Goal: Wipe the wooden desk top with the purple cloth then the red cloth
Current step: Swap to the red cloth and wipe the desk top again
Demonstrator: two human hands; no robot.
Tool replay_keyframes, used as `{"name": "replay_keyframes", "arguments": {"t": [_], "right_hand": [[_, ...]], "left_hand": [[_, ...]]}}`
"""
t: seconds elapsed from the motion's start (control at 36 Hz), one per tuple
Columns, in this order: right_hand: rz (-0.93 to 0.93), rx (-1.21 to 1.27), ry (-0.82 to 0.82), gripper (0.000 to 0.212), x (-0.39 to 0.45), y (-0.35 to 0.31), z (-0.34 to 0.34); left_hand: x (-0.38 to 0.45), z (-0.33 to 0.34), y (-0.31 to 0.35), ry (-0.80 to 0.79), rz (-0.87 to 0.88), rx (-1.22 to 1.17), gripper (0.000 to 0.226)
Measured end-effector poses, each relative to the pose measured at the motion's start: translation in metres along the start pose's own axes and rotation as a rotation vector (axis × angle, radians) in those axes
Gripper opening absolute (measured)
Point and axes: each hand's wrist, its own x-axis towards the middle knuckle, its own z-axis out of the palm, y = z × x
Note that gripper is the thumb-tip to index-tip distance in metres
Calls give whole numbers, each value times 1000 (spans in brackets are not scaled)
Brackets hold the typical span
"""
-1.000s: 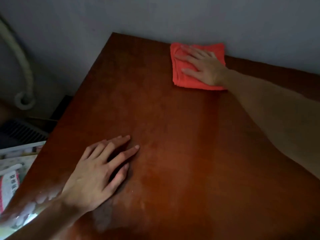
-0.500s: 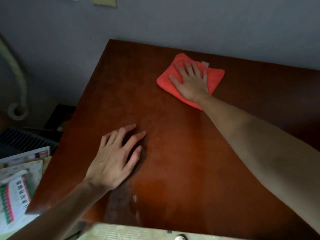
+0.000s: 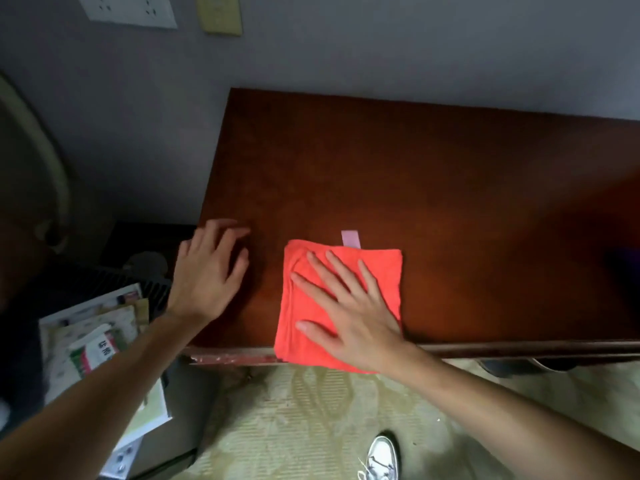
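**A:** Where's the red cloth right now?

**B:** From my feed it lies folded square at the near edge of the table, its near side hanging a little over that edge. A pale pink tag sticks out from the cloth's far side.

**A:** And the grip on it?

**B:** I see the right hand flat on top of the cloth, fingers straight and spread, palm pressing down. Nothing is pinched.

**A:** The other hand?

**B:** The left hand is left of the cloth, at the table's left edge, well apart from the fabric. Its fingers are loosely spread and hold nothing; they look blurred, so I cannot tell how firmly they touch the wood.

**A:** Anything else near the cloth?

**B:** Left of the table I see a pile of papers. Below the cloth, on the floor, a white sneaker. On the wall beyond the table, a socket plate.
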Motion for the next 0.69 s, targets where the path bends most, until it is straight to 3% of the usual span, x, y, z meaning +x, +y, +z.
{"name": "replay_keyframes", "arguments": {"t": [0.11,0.36,0.5,0.69], "right_hand": [[-68,-8,-31,70,6,10,-3],[-427,-45,-147,64,94,82,-16],[-490,-80,-165,64,165,121,-20],[-435,-83,-165,66,283,178,-23]], "left_hand": [[10,-3,-14,-33,-2,49,48],[26,18,-15,-109,24,68,53],[24,19,-14,-91,5,36,47],[26,16,-11,-170,-28,45,49]]}}
